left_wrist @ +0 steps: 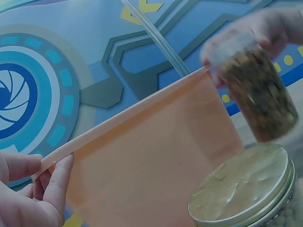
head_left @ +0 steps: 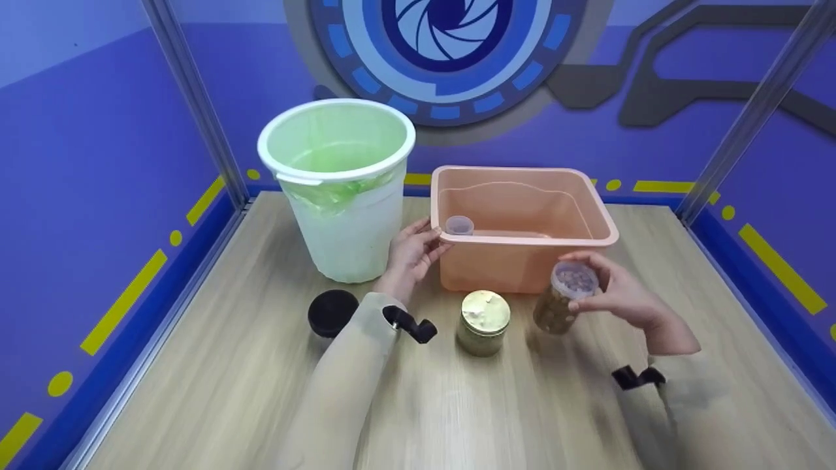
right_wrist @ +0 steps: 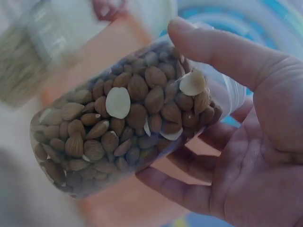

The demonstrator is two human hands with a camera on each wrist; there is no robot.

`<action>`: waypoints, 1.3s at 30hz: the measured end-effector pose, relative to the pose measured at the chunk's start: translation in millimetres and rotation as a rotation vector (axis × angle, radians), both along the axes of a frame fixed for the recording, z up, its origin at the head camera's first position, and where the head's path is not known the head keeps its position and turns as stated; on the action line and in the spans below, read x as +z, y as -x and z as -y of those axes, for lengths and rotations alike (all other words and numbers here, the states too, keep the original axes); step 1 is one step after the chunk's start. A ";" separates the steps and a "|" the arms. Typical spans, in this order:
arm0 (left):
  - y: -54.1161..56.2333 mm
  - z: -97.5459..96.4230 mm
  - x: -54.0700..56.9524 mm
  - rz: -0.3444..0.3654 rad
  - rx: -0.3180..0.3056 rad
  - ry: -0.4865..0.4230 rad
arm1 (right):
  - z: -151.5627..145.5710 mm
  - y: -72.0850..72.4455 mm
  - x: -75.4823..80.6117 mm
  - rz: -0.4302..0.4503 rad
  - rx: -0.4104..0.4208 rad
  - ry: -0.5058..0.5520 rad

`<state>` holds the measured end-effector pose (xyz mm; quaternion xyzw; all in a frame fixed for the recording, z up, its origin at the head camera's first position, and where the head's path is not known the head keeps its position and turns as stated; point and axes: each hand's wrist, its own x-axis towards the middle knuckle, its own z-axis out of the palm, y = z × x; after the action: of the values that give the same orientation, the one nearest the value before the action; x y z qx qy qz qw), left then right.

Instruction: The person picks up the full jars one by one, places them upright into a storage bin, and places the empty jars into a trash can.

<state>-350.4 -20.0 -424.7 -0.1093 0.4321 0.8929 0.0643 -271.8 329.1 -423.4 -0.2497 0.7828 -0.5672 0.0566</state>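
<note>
My right hand (head_left: 627, 294) grips a clear jar of almonds (right_wrist: 132, 113) near its whitish see-through top, thumb on one side and fingers on the other. The jar is tilted, in front of the right part of a peach-coloured plastic bin (head_left: 496, 267). At the bin's near left corner, my left hand (head_left: 411, 254) pinches the rim between thumb and fingers, as the left wrist view also shows. Inside the bin by that corner stands a translucent round container (head_left: 460, 226), its lower part hidden. Between my hands stands a gold-lidded jar (head_left: 483, 323).
Left of the bin rises a tall white bucket (head_left: 346, 228) with a green liner. A black-lidded container (head_left: 333, 313) stands beside my left forearm, partly covered by it. Blue panels with metal posts (head_left: 196, 98) enclose the wooden table (head_left: 457, 418) at the back and sides.
</note>
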 end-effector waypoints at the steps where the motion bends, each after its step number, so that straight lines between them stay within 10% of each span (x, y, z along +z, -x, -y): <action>1: 0.0 0.1 0.1 -0.001 -0.001 -0.002 | 3.0 1.8 12.0 -0.018 0.002 0.018; 8: -0.9 -0.7 0.7 -0.012 -0.005 0.005 | 29.9 35.1 95.7 -0.058 -0.110 0.100; 12: -0.7 -1.0 0.6 -0.016 -0.001 0.001 | 53.0 70.7 114.7 -0.032 -0.252 0.037; 23: -0.1 -0.8 1.5 0.004 0.000 0.014 | 103.6 144.7 58.0 0.043 -0.230 -0.359; 39: -1.8 -0.4 0.8 0.002 0.009 0.028 | 116.6 151.0 27.0 0.075 -0.094 -0.674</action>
<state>-348.6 -19.7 -423.9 -0.1129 0.4437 0.8871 0.0590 -422.8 212.5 -396.4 -0.1597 0.9342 -0.2875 0.1383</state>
